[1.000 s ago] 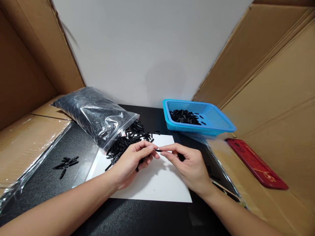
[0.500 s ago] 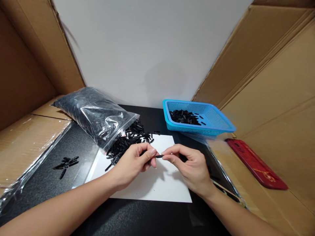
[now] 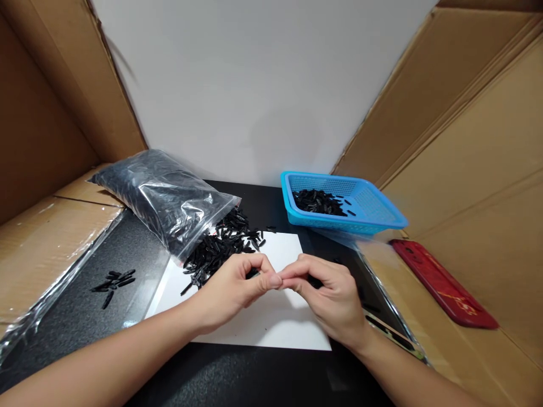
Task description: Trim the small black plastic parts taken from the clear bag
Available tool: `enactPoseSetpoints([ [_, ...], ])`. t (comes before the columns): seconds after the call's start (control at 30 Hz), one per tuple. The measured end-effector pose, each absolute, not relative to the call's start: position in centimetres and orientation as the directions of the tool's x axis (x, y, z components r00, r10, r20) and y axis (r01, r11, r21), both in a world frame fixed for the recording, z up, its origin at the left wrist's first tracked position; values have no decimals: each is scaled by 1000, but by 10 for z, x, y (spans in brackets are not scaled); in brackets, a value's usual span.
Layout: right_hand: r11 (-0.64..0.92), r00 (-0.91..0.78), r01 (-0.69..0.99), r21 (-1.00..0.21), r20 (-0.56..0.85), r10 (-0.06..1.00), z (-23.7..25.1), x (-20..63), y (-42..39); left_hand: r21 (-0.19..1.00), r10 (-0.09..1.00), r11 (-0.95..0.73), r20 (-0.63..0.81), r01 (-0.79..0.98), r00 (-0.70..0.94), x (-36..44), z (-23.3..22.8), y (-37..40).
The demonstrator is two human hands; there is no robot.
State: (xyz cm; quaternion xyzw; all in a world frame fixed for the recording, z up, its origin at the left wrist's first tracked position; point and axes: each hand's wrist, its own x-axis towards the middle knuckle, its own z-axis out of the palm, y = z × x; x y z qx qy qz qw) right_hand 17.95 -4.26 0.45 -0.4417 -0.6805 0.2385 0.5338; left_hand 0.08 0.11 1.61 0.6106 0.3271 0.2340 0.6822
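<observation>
Pressing the fingertips of the left hand (image 3: 231, 288) against those of the right hand (image 3: 331, 294), low over the white sheet (image 3: 263, 322) on the counter (image 3: 106, 322). Closes the gap seen half a second back, when a short black piece bridged the two pinches in plain sight; now hides that piece behind thumbs and forefingers, so cannot confirm it, though most likely keeps it gripped where the tips meet. Fingers on both sides curled shut, tip to tip. Reads as work on the one piece itself, done at the middle of the sheet rather than at either store of parts.

Leaves the loose pile (image 3: 220, 243) just beyond the left knuckles, spilling from the mouth of the plastic bag (image 3: 165, 198). Keeps the blue basket (image 3: 339, 223), partly filled, beyond the right hand, near but apart. Small cluster of pieces (image 3: 114, 281) well off to the left. Flat red object (image 3: 445, 288) off to the right on cardboard. Hemmed in by cardboard walls (image 3: 487, 169) on both flanks; bare sheet toward the body, open for the wrists.
</observation>
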Motion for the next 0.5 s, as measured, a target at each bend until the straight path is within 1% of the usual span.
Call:
enactPoseSetpoints([
  [0.1,487,-51,369,-791,507,861,4,179,-43,986,621,93,-166,138,766,-4,23,7],
  [0.17,425,5,360,-831,457,890,2,180,-41,976,602,-56,-134,208,787,-7,26,11],
  [0.23,362,79,321,-875,405,911,1,182,-39,938,634,-206,-91,280,768,-9,27,14],
  [0.27,342,107,294,-893,386,916,0,182,-38,920,654,-246,-76,306,753,-10,26,15],
  [0.37,306,125,212,-928,336,934,1,182,-36,906,712,-255,-61,338,700,-8,23,12],
  [0.5,270,97,165,-949,288,953,2,181,-38,930,740,-234,-20,285,672,-4,22,6],
])
